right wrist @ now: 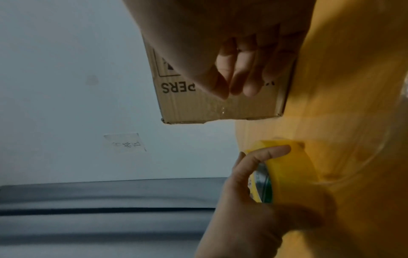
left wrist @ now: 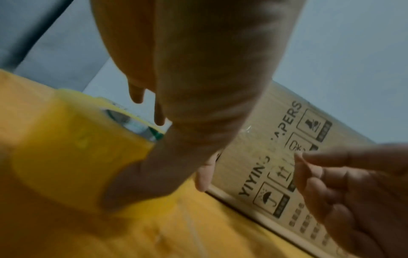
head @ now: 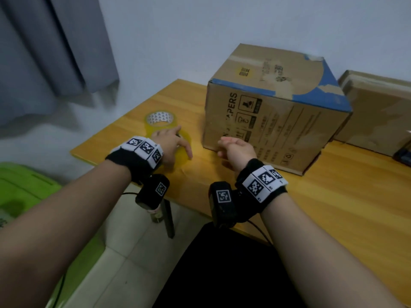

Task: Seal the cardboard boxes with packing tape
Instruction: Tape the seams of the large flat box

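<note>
A large printed cardboard box (head: 278,112) stands on the wooden table (head: 333,207), flaps closed, with old tape and blue print on top. To its left my left hand (head: 182,142) grips a yellow tape roll (head: 186,138) lying on the table; the right wrist view shows its fingers (right wrist: 269,153) curled round the roll (right wrist: 289,171). My right hand (head: 229,145) hovers just in front of the box's near face (left wrist: 276,157), thumb and fingertips (left wrist: 298,155) pressed together. I see nothing between them.
A second tape roll (head: 160,121) with a white core sits just behind the held one. Another cardboard box (head: 378,112) stands at the right against the wall, with a dark object (head: 403,154) beside it. A green bin (head: 22,187) and grey curtain (head: 55,52) are at left.
</note>
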